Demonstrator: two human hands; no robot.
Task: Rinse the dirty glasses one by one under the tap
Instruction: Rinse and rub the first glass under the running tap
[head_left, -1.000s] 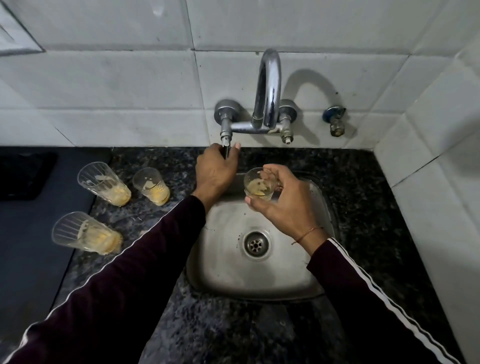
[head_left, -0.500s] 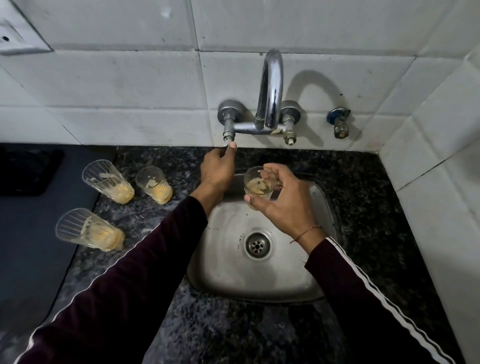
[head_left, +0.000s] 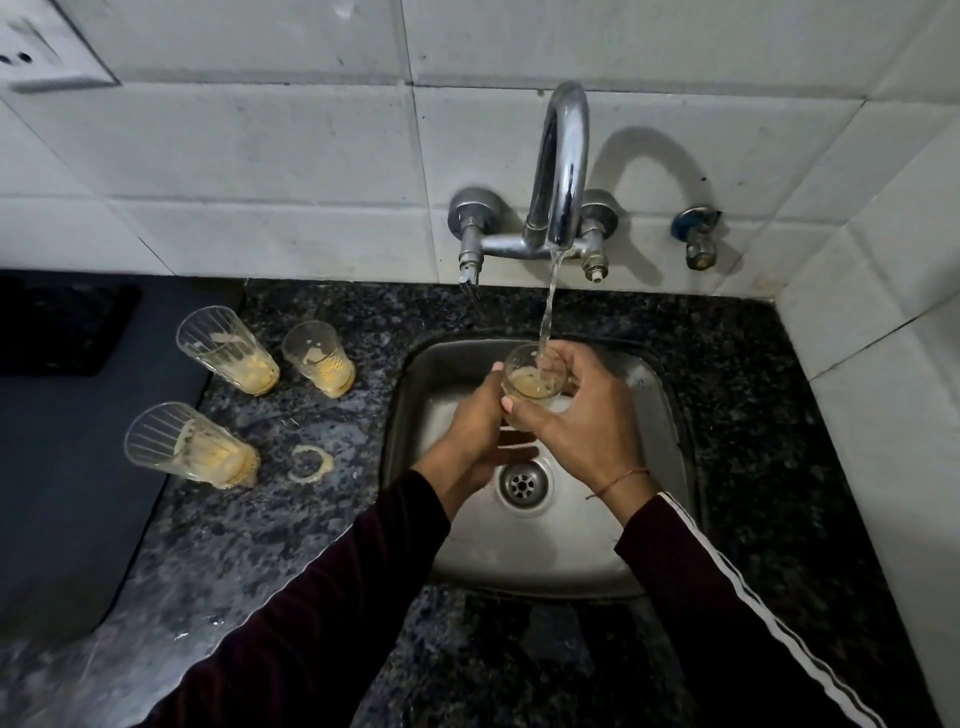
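Water runs from the chrome tap (head_left: 560, 171) into a dirty glass (head_left: 532, 376) held over the steel sink (head_left: 660, 415). My right hand (head_left: 582, 421) grips this glass from the right, thumb across its front. On the glass's left side lies my left hand (head_left: 475, 426), its fingers wrapped around the lower part. Three more dirty glasses with yellow residue stand on the counter to the left: a tall one (head_left: 226, 351), a shorter one (head_left: 319, 358) and a nearer one (head_left: 187, 447).
A yellow ring stain (head_left: 310, 464) marks the black granite counter (head_left: 753, 415) beside the nearest glass. A dark mat (head_left: 78, 467) covers the counter's left part. White tiled walls close the back and right side. A small valve (head_left: 698, 239) sits right of the tap.
My left hand left the tap's left handle and came down onto the glass. Water now flows from the spout into the glass. The right hand shifted the glass under the stream.
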